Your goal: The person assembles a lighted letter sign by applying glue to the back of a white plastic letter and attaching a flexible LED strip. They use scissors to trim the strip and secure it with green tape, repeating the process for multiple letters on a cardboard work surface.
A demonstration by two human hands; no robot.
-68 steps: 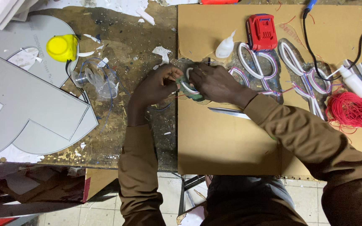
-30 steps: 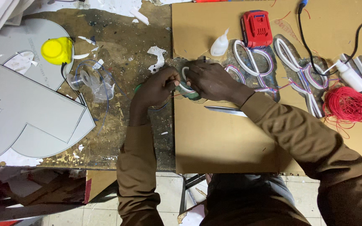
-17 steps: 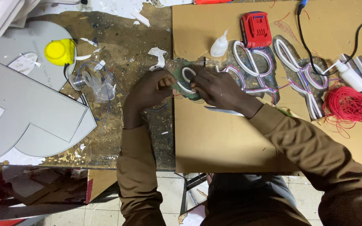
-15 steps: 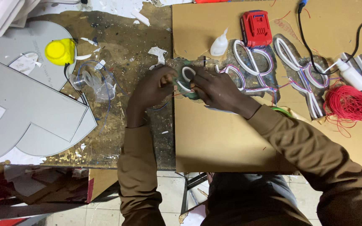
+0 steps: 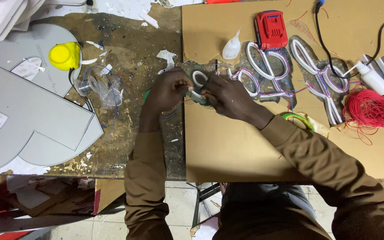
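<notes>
Hands barely shifted since earlier frame, same spot at cardboard edge. Left hand (image 5: 167,91) grip clamped on white tube loop (image 5: 198,80), steadying it. Right hand (image 5: 227,95) fingers pinched on loop's lower end, likely red wire there. Loop sits at left end of tube lettering (image 5: 267,75) on worktop (image 5: 130,124).

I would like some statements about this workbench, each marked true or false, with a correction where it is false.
1. Both hands meet at a white tube loop. True.
2. The red wire bundle lies left of the hands. False: it lies far to their right.
3. A red battery pack rests on the brown board. True.
4. The yellow cap sits on the brown board. False: it sits on a grey cutout at the left.
5. The left hand is apart from the right hand. False: they are close together at the loop.
</notes>
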